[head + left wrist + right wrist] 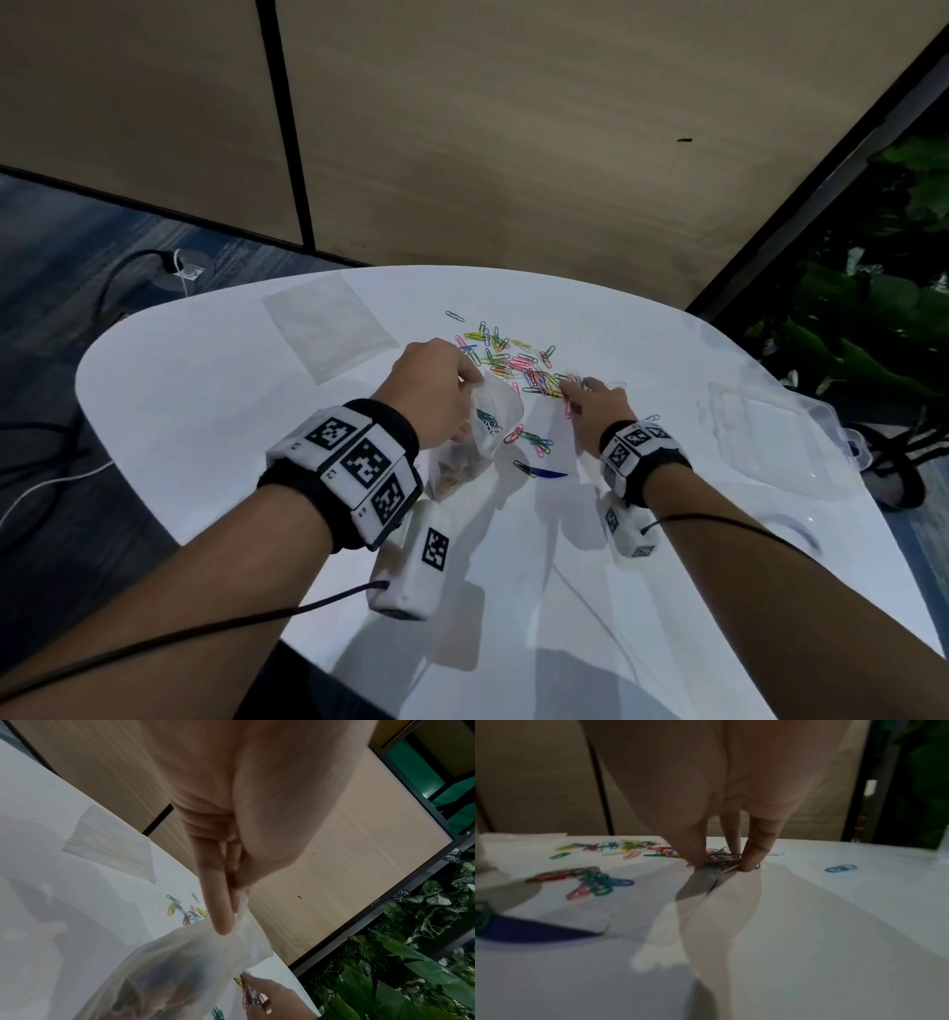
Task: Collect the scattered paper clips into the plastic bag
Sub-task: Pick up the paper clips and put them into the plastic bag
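Observation:
Coloured paper clips (506,357) lie scattered across the middle of the white table (205,411). My left hand (436,395) pinches the rim of a clear plastic bag (488,416), lifted off the table, with several clips inside; in the left wrist view the bag (185,969) hangs below the fingers (221,914). My right hand (595,406) reaches down at the right side of the pile and pinches a small bunch of clips (722,859) against the table between thumb and fingers (753,856). Another small cluster of clips (534,442) lies nearer, between the two hands.
A flat empty plastic bag (326,324) lies at the back left of the table. A clear plastic box (780,442) sits at the right edge. A single blue clip (840,868) lies apart on the right. Plants (873,308) stand beyond the table.

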A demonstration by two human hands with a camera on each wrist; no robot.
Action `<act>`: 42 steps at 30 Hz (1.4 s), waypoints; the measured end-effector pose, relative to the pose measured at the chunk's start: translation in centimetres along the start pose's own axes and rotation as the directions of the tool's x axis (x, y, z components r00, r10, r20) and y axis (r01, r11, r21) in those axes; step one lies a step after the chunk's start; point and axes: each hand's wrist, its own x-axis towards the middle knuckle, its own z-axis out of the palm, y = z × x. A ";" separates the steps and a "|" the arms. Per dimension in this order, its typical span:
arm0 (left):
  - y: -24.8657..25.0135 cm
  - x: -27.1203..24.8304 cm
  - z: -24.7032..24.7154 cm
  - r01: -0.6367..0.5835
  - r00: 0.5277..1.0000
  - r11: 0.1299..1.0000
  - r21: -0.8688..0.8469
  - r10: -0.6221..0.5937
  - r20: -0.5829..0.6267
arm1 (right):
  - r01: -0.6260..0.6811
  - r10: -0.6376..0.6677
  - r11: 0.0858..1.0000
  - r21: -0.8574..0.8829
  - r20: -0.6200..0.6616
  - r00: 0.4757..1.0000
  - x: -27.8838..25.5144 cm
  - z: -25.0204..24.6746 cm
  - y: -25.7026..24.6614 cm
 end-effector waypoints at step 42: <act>0.4 -0.6 0.6 -0.077 0.995 0.992 0.105 0.083 -0.055 | 0.235 -0.228 0.888 0.394 -0.066 0.971 -8.8 -8.0 -11.0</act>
